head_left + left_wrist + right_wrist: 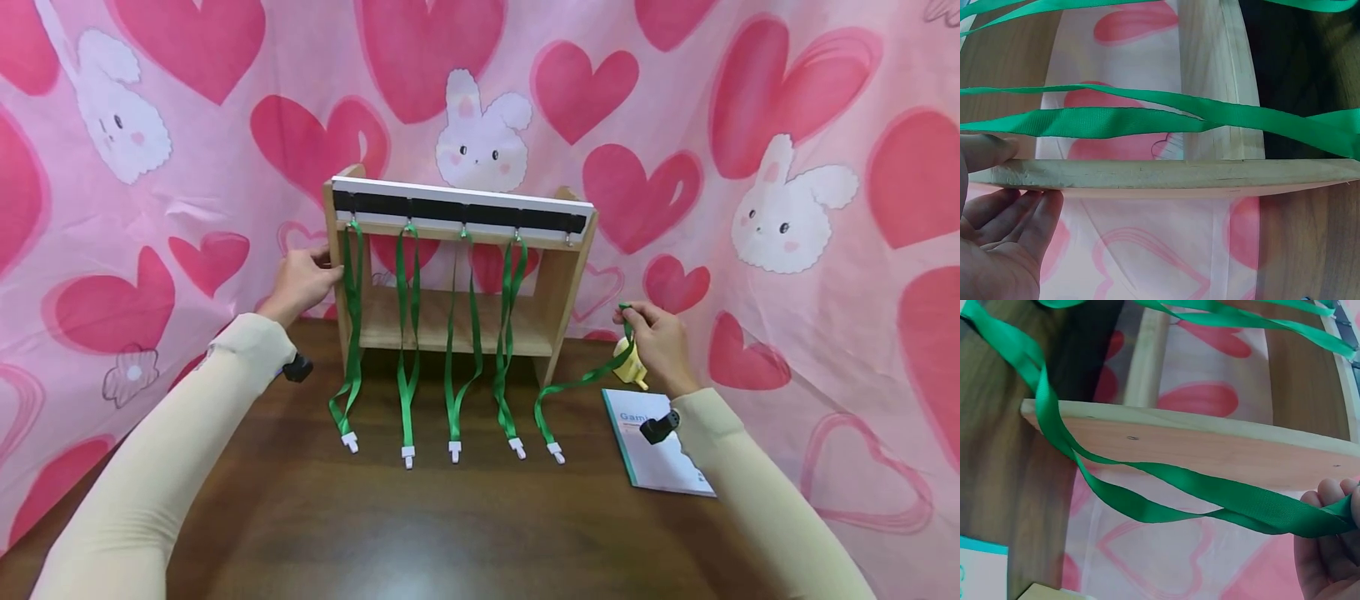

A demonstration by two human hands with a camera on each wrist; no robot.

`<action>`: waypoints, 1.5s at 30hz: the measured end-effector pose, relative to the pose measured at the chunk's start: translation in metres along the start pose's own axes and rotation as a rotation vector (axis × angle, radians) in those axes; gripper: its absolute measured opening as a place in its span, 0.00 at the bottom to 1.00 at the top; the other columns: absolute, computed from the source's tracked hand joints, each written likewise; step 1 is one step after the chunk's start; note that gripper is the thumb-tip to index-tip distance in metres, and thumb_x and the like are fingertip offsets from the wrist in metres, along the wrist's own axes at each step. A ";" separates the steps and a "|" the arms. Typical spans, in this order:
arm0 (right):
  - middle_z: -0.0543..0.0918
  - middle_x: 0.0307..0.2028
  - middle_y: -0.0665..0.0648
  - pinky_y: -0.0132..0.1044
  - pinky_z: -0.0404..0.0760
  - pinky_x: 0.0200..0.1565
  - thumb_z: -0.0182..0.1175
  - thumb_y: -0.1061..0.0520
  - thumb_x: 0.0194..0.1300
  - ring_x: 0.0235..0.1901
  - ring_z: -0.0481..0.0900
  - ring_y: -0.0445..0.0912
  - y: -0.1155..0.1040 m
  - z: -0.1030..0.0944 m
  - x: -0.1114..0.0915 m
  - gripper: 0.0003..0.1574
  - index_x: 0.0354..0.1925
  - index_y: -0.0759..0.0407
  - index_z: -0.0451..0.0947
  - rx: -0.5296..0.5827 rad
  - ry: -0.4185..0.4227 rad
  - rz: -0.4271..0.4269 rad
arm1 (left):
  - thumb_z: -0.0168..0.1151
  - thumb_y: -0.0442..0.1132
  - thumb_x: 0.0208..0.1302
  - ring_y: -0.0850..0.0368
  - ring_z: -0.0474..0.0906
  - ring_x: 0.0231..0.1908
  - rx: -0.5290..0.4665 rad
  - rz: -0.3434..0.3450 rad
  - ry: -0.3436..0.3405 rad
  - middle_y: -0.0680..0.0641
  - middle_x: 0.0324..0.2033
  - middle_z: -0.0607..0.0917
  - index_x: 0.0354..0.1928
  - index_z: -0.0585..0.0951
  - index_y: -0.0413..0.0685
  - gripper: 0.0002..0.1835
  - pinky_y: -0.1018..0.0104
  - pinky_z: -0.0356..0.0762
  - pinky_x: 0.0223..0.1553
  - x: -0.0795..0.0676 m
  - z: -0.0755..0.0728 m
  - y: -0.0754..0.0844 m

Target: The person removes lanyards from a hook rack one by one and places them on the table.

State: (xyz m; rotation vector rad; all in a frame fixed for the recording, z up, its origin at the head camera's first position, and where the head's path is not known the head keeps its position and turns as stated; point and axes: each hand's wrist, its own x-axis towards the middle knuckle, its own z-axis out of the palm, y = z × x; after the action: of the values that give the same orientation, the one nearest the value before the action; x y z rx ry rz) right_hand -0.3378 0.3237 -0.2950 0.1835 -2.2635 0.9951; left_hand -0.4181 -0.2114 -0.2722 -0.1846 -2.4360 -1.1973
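A wooden rack (pixel 573 275) stands on the table, with a white-edged black strip (pixel 465 210) of small metal hooks across its top. My left hand (pixel 303 279) holds the rack's left side panel (pixel 1179 175), thumb on one face and fingers on the other. Several green lanyards (pixel 352 292) hang from the hooks, their white clips lying on the table. To the right of the rack, my right hand (pixel 660 342) pinches the loop end of another green lanyard (pixel 1235 500). Its strap slopes down to a white clip (pixel 556 452) on the table. The rightmost hook (pixel 568 240) bears no lanyard.
A white booklet (pixel 652 442) with a teal edge lies on the table under my right forearm. Just behind it is a small yellow object (pixel 630 367), partly hidden by my right hand. A pink cloth (pixel 480 50) with hearts and rabbits hangs behind the table (pixel 420 533).
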 end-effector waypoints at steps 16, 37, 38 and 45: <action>0.92 0.36 0.59 0.23 0.74 0.31 0.59 0.52 0.74 0.40 0.89 0.52 0.011 0.002 -0.045 0.14 0.44 0.57 0.88 -0.179 -0.146 -0.075 | 0.60 0.42 0.68 0.44 0.83 0.53 0.000 -0.020 -0.016 0.34 0.57 0.85 0.67 0.77 0.44 0.27 0.65 0.83 0.48 0.000 0.002 -0.001; 0.92 0.34 0.52 0.31 0.80 0.43 0.59 0.54 0.73 0.40 0.88 0.43 -0.024 0.063 -0.092 0.11 0.42 0.54 0.88 0.015 -0.448 0.062 | 0.59 0.41 0.69 0.41 0.83 0.52 0.003 -0.008 -0.031 0.33 0.58 0.84 0.68 0.76 0.42 0.26 0.53 0.85 0.52 -0.003 0.002 -0.001; 0.92 0.34 0.52 0.31 0.81 0.43 0.59 0.53 0.73 0.41 0.88 0.43 -0.024 0.069 -0.091 0.11 0.42 0.54 0.88 0.031 -0.459 0.091 | 0.59 0.41 0.69 0.42 0.83 0.52 0.006 -0.005 -0.031 0.33 0.58 0.84 0.68 0.76 0.42 0.26 0.56 0.86 0.49 -0.003 0.002 -0.001; 0.92 0.34 0.52 0.27 0.81 0.46 0.58 0.53 0.74 0.39 0.88 0.40 -0.005 0.106 -0.073 0.15 0.46 0.62 0.86 0.255 -0.412 0.316 | 0.61 0.42 0.68 0.44 0.84 0.49 0.006 -0.003 -0.016 0.34 0.58 0.84 0.68 0.76 0.44 0.27 0.71 0.82 0.38 -0.002 0.000 -0.003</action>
State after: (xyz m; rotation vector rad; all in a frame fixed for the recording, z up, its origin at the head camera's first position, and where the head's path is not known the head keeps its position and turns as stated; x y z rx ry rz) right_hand -0.3327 0.2371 -0.3899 0.1525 -2.5805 1.5318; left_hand -0.4171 -0.2127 -0.2750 -0.1892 -2.4546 -1.1942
